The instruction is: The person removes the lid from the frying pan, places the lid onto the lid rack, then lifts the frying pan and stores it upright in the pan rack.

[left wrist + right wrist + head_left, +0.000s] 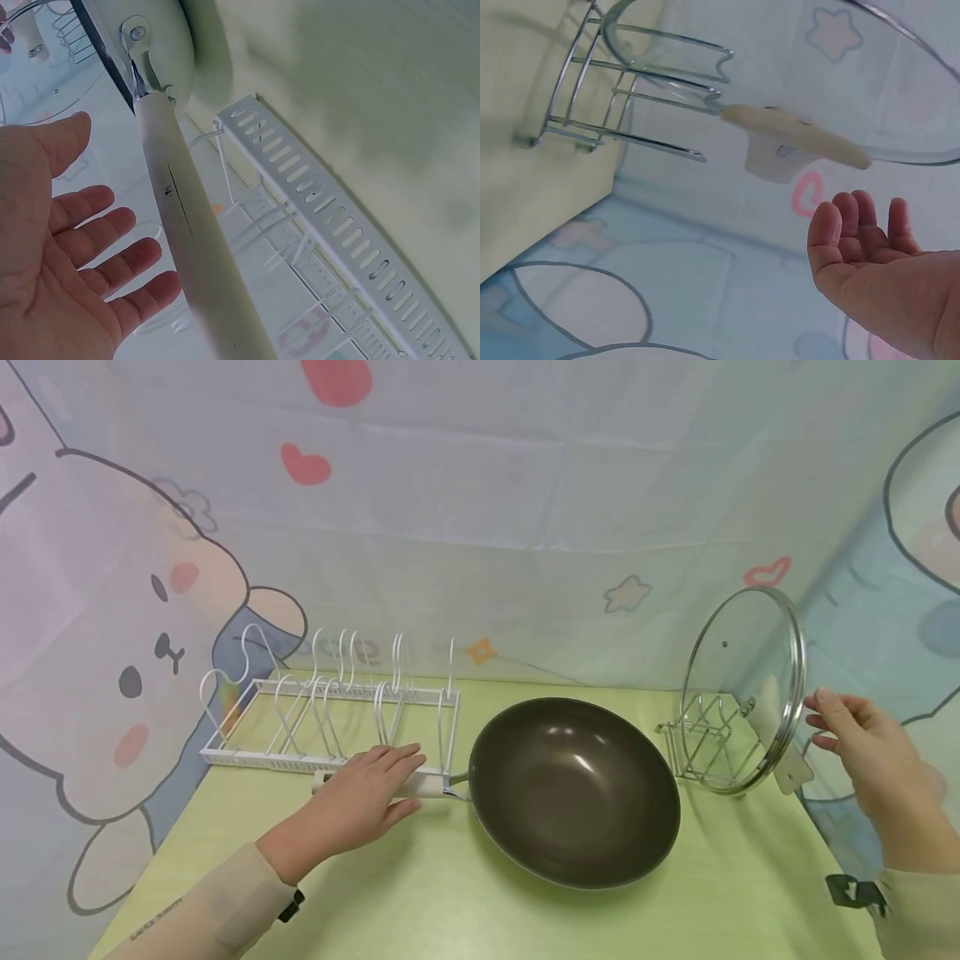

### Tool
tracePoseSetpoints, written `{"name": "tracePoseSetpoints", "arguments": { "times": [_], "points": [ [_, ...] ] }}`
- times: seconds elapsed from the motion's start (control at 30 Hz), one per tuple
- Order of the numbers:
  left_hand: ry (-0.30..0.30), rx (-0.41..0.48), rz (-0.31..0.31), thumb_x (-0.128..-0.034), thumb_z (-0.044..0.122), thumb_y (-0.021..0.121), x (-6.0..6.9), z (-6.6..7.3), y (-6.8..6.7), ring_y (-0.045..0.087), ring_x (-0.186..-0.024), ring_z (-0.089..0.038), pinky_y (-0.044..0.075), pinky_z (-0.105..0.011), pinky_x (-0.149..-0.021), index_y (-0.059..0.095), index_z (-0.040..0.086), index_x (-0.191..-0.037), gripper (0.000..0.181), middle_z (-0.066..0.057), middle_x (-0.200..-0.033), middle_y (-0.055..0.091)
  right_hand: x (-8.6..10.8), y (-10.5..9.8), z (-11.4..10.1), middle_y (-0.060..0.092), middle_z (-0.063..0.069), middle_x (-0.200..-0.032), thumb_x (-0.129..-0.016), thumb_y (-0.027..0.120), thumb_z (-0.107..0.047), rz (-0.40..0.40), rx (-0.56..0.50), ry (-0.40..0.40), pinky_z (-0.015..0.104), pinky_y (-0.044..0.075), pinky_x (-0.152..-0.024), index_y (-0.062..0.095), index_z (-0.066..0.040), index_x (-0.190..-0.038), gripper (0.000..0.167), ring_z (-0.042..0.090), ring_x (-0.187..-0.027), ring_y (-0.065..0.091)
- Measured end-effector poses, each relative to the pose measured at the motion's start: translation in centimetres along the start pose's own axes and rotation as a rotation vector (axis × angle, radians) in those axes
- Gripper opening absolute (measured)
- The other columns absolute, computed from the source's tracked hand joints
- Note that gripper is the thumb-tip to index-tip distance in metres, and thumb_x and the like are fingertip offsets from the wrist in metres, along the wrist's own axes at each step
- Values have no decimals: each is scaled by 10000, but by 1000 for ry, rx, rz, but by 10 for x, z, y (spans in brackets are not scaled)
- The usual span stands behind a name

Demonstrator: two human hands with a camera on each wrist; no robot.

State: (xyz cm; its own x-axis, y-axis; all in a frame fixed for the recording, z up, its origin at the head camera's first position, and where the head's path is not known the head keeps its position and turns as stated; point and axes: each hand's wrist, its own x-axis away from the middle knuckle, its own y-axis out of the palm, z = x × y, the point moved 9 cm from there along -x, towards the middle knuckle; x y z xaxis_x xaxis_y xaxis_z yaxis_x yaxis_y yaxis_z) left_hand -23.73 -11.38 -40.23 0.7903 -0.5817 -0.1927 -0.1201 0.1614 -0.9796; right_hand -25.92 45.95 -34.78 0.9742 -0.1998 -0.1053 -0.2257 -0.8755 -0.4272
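A dark brown wok (573,793) lies on the table with its cream handle (184,195) pointing left. Above that handle my left hand (367,797) hovers, fingers extended; in the left wrist view the palm faces the handle without gripping it. At the right, a glass lid (797,681) with a metal rim stands upright in a small wire stand (652,143). My right hand (870,752) is just right of the lid, its fingers loosely bent around nothing. The right wrist view shows a gap between its fingertips and the lid's cream handle (795,135).
A white slotted rack (262,760) with several upright wire loops sits behind and left of the wok handle. The pale green table (465,906) meets a printed cloth backdrop (525,527) behind, with more cloth to the right.
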Motion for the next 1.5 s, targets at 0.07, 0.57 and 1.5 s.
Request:
{"name": "tracePoseSetpoints", "arguments": {
  "times": [0.07,0.57,1.5],
  "points": [
    [2,-3,4,-1027,363,730,0,-1,0,591,-1380,-381,501,-553,-1156,561,18,-1503,612,-159,-1568,575,4,-1,-6,538,-281,-1205,-1122,450,-509,41,99,-4,95,476,-874,477,-379,-1294,216,-114,-971,521],
    [19,-64,49,-1007,390,754,0,-6,-8,589,-1393,-428,488,-556,-1179,564,6,-1495,649,-187,-1580,558,27,15,-56,129,199,-1788,-1124,480,-478,104,338,-131,527,222,-1352,102,-100,-1719,800,546,-1602,204],
    [-28,-25,59,-958,538,764,10,-15,-10,464,-1504,-463,382,-601,-1256,450,-6,-1580,884,-199,-1688,416,48,51,-95,39,222,-1780,-999,745,-385,85,466,-337,829,22,-1229,49,-163,-1732,1035,471,-1656,-29]
  ]
}}
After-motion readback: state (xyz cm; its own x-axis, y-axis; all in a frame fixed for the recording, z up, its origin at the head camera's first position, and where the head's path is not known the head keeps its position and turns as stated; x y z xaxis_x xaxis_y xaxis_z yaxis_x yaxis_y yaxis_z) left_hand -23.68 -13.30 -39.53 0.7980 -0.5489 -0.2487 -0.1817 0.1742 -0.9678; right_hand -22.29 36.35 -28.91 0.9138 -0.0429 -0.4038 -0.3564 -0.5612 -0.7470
